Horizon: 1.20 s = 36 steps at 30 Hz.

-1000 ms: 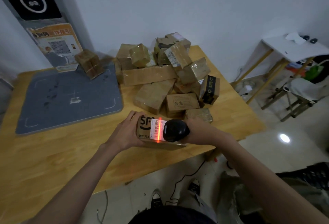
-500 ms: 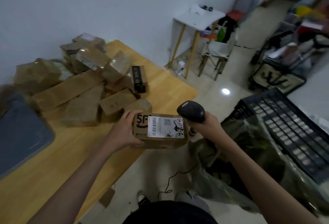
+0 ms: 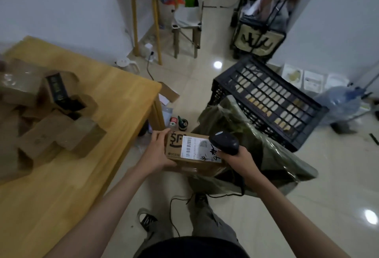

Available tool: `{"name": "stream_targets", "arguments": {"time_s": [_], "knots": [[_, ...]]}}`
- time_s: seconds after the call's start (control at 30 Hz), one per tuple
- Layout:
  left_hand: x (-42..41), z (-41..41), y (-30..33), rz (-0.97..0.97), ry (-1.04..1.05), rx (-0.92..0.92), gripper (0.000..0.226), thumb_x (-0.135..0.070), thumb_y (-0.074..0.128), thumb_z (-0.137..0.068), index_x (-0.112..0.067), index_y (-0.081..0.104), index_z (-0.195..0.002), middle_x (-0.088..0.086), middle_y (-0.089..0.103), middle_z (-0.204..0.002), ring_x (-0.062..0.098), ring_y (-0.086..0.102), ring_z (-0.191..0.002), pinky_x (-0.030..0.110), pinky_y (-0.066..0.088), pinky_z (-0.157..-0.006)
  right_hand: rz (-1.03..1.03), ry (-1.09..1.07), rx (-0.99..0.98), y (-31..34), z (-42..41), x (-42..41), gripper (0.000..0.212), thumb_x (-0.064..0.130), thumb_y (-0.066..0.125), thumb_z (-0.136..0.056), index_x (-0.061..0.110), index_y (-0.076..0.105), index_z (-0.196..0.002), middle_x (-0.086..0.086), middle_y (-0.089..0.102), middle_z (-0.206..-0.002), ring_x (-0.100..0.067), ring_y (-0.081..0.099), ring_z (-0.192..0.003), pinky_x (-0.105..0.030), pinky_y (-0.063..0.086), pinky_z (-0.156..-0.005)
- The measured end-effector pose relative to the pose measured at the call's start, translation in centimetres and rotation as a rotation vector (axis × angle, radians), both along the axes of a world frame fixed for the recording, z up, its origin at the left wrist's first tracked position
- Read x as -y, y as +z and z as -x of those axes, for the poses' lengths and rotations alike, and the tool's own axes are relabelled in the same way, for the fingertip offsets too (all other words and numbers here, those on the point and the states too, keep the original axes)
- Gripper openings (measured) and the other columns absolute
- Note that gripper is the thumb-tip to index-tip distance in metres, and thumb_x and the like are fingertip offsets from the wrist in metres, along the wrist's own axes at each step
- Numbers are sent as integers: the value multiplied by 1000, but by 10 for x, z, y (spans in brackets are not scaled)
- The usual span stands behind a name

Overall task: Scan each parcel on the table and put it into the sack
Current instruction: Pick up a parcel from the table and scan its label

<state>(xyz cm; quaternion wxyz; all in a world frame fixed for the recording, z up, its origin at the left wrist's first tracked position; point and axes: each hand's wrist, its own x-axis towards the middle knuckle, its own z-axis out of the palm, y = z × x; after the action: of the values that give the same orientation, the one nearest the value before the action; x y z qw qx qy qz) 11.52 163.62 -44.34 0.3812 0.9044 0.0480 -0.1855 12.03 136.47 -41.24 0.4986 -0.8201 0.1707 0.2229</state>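
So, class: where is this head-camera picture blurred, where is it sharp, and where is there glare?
Head view: parcel pile on the table is motion-blurred; held parcel reads sharply; ceiling-light glare spots the floor; wide-angle bending at the edges.

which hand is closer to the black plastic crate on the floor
Right. The right hand, holding the black handheld scanner, sits just in front of the black plastic crate; the left hand grips the brown cardboard parcel's far side.

The parcel (image 3: 190,155) is brown cardboard with black letters and a white label with black bar stripes. The scanner (image 3: 225,142) is black, the sack (image 3: 266,155) is olive green, the bench (image 3: 114,97) is yellow wood, and the crate (image 3: 270,97) is black grid.
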Motion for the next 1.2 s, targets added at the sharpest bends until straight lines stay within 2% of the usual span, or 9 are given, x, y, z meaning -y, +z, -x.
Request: {"name": "stream_targets", "arguments": {"time_s": [0.2,0.33,0.5,0.57,0.63,0.77,0.87,1.03,1.2], "knots": [[72,-30,-43,35,-27,-85,116,-24,93,-61,-16,23,-152,5,29,-144,20,41,-131,38,39,-111,-4,-138,7,-38,5,53,38,22,80,-83,21,62,-116,2,71,-111,-12,67,-102,-41,58,-90],[111,-49,-77,25,-66,-165,121,-20,88,-66,-23,9,-158,3,23,-153,24,37,-140,54,37,-112,45,-184,28,-53,2,77,37,14,79,-84,28,55,-109,-1,64,-118,-14,63,-105,-36,54,-92],[153,-63,-113,-13,-377,-449,131,-16,86,-71,-30,-10,-158,4,2,-167,24,13,-152,40,24,-122,233,-60,-176,-89,-8,109,22,18,73,-82,14,65,-102,-5,68,-98,-25,65,-97,-34,50,-77],[169,-65,-117,-85,-501,-541,116,-20,82,-78,-26,-2,-159,6,1,-167,27,12,-152,37,23,-122,272,-9,-270,-97,-11,116,22,21,73,-83,8,68,-101,-8,68,-94,-27,64,-93,-35,49,-75],[181,-68,-113,-115,-535,-579,98,-21,77,-82,-24,16,-158,7,21,-163,27,30,-146,33,33,-116,254,-8,-287,-99,-15,119,22,21,74,-83,6,69,-98,-11,69,-93,-28,65,-90,-37,51,-74],[179,-79,-103,-179,-535,-553,83,-23,75,-84,-26,31,-154,7,40,-151,26,45,-135,34,44,-108,126,-72,-304,-92,-29,119,21,22,74,-86,7,70,-100,-14,70,-91,-27,68,-77,-34,56,-57],[163,-88,-89,-250,-511,-469,80,-30,77,-83,-30,34,-151,5,40,-152,25,41,-137,35,42,-108,10,-139,-334,-82,-44,112,21,17,72,-87,7,69,-105,-14,72,-95,-27,72,-83,-36,63,-62],[121,-95,-51,-311,-439,-360,76,-33,79,-80,-25,42,-146,3,49,-145,23,48,-131,37,45,-105,-166,-94,-385,-56,-72,82,19,3,67,-85,-6,64,-101,-16,64,-69,-25,62,-55,-35,52,-58],[64,-79,-8,-337,-296,-305,73,-30,78,-83,-22,43,-146,2,44,-150,23,44,-135,36,42,-108,-253,33,-355,-23,-91,21,12,6,67,-89,-3,67,-97,-14,66,-74,-24,67,-67,-36,58,-64]]}}
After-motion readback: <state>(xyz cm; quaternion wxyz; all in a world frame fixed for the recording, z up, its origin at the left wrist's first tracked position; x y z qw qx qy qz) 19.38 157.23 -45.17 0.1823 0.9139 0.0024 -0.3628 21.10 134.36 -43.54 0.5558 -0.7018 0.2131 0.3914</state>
